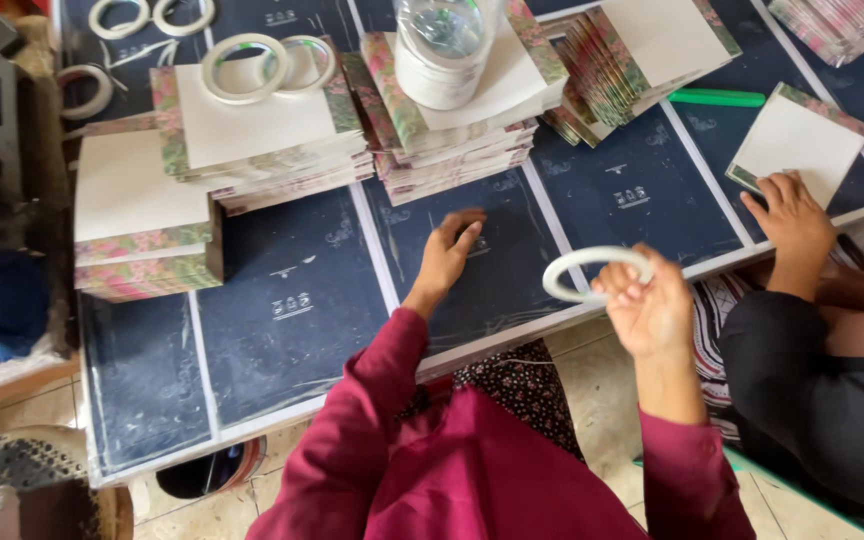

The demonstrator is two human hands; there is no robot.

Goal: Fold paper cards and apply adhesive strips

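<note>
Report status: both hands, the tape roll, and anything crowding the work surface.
Right hand holds white tape roll above table edge. Left hand flat on dark tabletop, empty. Floral board stacks behind; co-worker's hand on a board at right.

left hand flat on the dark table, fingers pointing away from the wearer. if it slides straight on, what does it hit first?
Likely the middle stack of floral-edged boards, just beyond the left hand across bare dark table. A clear bottle stands on that stack. Depth is uncertain from this one view.
</note>
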